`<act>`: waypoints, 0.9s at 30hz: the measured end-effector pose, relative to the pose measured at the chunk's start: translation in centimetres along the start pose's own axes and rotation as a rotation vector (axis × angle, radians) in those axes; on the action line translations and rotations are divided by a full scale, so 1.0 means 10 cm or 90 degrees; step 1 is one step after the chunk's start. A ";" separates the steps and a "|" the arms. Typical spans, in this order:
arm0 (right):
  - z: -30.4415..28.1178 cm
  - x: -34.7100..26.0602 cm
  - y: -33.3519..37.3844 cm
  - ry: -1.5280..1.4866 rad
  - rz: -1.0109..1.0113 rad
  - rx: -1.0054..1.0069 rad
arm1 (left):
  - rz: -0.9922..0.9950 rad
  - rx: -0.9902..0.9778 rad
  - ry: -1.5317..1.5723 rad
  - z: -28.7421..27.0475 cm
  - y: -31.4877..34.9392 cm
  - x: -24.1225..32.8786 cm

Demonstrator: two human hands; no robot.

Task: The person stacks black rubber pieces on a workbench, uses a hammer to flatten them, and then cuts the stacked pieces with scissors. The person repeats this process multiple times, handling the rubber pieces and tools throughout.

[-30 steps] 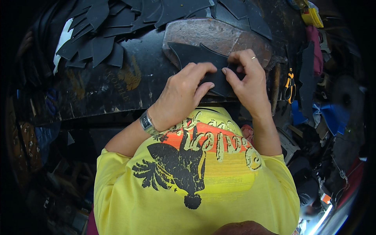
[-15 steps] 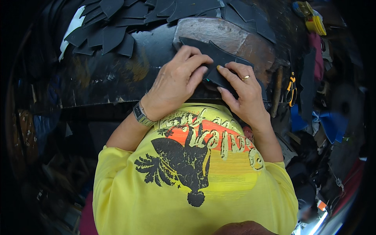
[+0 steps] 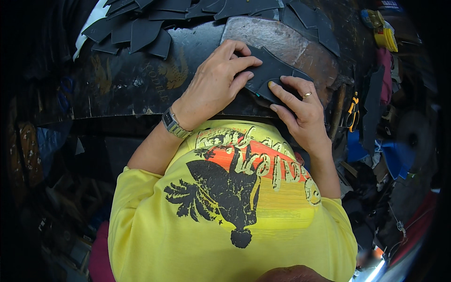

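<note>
Under both hands lies a black, flat cut piece with curved edges, leather-like, resting over a worn slab on the dark work surface. My left hand grips the piece's left end, fingers bent and thumb close to the index finger. At its near right edge, my right hand holds it, index fingertip pressed on top and thumb by the lower edge. A small green spot shows on the near edge between the hands. How far the piece runs beneath my fingers is hidden.
Several similar black cut pieces lie heaped along the far left and back. Orange-handled scissors hang at the right beside a wooden handle. A yellow container stands at the far right. Blue scraps are below it.
The whole view has shifted slightly. Both hands remain on the black cut piece, and the fingers have moved a little apart, showing more of its surface between them.
</note>
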State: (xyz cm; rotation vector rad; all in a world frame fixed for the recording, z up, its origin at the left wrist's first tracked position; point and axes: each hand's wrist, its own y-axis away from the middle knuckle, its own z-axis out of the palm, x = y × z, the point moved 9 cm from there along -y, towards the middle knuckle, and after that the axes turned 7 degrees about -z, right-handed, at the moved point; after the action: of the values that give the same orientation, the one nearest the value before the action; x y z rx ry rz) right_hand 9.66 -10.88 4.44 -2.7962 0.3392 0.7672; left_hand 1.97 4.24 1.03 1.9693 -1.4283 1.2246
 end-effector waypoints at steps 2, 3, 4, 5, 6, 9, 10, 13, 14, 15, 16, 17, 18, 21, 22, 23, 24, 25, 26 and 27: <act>0.02 -0.02 0.01 0.023 0.003 0.000 | -0.008 -0.003 0.021 0.00 -0.01 -0.01; 0.03 -0.03 0.01 0.039 0.001 0.002 | -0.018 -0.011 0.030 0.01 -0.01 -0.03; 0.03 -0.05 0.02 0.054 -0.001 0.003 | -0.010 -0.014 0.037 0.01 0.00 -0.01; 0.05 -0.06 0.02 0.071 -0.001 -0.004 | -0.009 -0.022 0.041 0.02 0.01 0.00; 0.04 -0.07 0.02 0.084 -0.004 0.005 | -0.008 -0.023 0.034 0.00 0.03 0.01; 0.07 -0.08 0.03 0.096 -0.001 -0.005 | 0.019 -0.004 -0.086 0.04 0.09 0.10; 0.07 -0.10 0.03 0.098 -0.008 0.009 | 0.003 -0.005 -0.059 0.05 0.10 0.10; 0.07 -0.10 0.05 0.088 -0.013 0.028 | -0.020 -0.023 -0.043 0.10 0.14 0.05; 0.06 -0.09 0.07 0.080 -0.013 0.027 | -0.017 -0.026 -0.036 0.12 0.15 0.04; 0.06 -0.07 0.09 0.073 -0.011 0.016 | 0.019 -0.008 -0.059 0.12 0.17 0.08; 0.02 -0.03 0.13 0.034 -0.007 0.005 | 0.054 0.008 -0.081 0.12 0.19 0.11; -0.04 0.07 0.18 -0.068 0.036 0.015 | 0.090 0.025 -0.104 0.11 0.21 0.14; -0.19 0.16 0.25 -0.057 0.066 0.053 | 0.088 0.021 -0.143 0.13 0.24 0.14; -0.66 0.48 0.52 0.072 0.161 0.190 | 0.117 0.039 -0.189 0.15 0.30 0.19; -0.75 0.58 0.62 0.186 0.195 0.178 | 0.131 0.043 -0.214 0.16 0.31 0.21; -0.83 0.70 0.72 0.300 0.244 0.166 | 0.135 0.038 -0.218 0.15 0.30 0.21; -0.81 0.83 0.83 0.373 0.306 0.118 | 0.139 0.033 -0.221 0.14 0.30 0.22; -0.74 0.93 0.91 0.312 0.315 0.110 | 0.145 0.027 -0.222 0.13 0.29 0.22; -0.69 1.04 0.98 0.267 0.334 0.118 | 0.141 0.018 -0.216 0.12 0.26 0.22; -0.66 1.15 1.07 0.213 0.379 0.128 | 0.137 0.003 -0.207 0.13 0.24 0.21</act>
State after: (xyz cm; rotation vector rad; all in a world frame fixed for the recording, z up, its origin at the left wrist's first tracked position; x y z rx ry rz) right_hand 19.42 -24.66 2.36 -2.6275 1.2687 0.3236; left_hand 0.52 1.21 1.76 2.1365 -1.8372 1.0238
